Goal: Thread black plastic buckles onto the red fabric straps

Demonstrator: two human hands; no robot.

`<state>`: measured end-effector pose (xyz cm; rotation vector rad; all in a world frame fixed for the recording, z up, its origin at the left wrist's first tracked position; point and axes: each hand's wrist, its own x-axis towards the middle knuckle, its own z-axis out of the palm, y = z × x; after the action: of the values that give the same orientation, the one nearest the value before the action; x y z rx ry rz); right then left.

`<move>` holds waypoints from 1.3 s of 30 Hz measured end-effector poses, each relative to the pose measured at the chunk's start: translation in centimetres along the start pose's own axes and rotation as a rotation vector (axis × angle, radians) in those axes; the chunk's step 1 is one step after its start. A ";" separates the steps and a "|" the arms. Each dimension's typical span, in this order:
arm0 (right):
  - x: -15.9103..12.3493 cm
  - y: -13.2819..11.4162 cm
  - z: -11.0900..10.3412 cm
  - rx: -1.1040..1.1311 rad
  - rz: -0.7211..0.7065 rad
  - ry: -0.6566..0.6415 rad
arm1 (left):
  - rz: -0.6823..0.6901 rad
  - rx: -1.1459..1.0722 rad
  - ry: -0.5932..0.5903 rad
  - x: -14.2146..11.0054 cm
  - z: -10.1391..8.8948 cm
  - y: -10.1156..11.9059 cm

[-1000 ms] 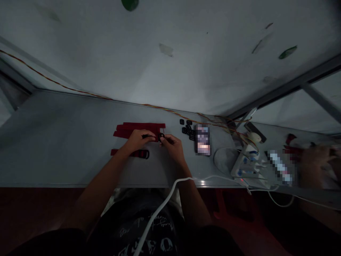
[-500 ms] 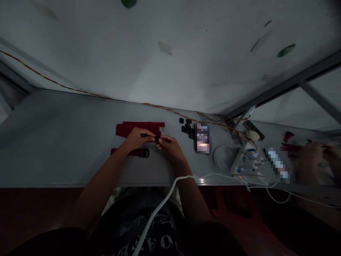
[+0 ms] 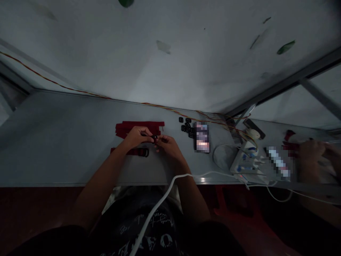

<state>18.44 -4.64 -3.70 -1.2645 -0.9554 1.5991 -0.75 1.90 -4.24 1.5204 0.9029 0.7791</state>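
Left hand: left hand [image 3: 135,138] sits over the tabletop, fingers closed on a small black plastic buckle [image 3: 155,137], with a thin dark strip [image 3: 146,134] running from the fingers to it; too dark and small to tell what the strip is.
Right hand: right hand [image 3: 167,145] comes in from the other side, fingertips pinching the same buckle.
Hand state: both hands together, clamped on the buckle, which is lifted slightly above the tabletop, close to the near end of the stack.
Things: a stack of red webbing straps [image 3: 138,127], flat, woven, cut ends slightly uneven, just beyond the left hand. A single red webbing strap [image 3: 130,152] lies below it, with a black ring-shaped buckle [image 3: 146,153] at its end. A loose pile of black plastic buckles [image 3: 188,127] sits right of the stack, rectangular with slots.
Rest: pixelated phone [image 3: 201,137] beside the pile; pale round disc [image 3: 223,157]; white power strip [image 3: 246,164] with plugs; white cable [image 3: 170,185] lying across the right forearm [image 3: 190,192]; twisted orange-yellow wire [image 3: 170,108] along the back edge of the grey tabletop [image 3: 66,142].
Co-worker: blurred hand [image 3: 310,160] at far right, near red strap pieces [image 3: 289,140]; what it holds cannot be told.
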 end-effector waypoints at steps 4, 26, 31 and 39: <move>0.5 0.3 -0.5 -0.227 -0.047 0.241 | 0.036 0.299 0.082 0.4 -0.1 -0.3; 1.8 -4.9 -12.1 -1.372 -0.031 0.584 | 0.316 0.806 0.340 -6.2 -7.0 -2.0; 2.8 -5.5 -14.0 -1.304 -0.085 0.531 | 0.180 0.768 0.486 -9.0 -8.5 -2.1; 6.6 -7.4 -13.7 -1.389 -0.037 0.613 | 0.050 0.635 0.576 -9.1 -8.5 -1.9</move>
<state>32.30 4.80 -1.60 -2.3812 -1.6758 0.2224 -12.77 -1.87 -4.96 1.8994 1.6603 1.0554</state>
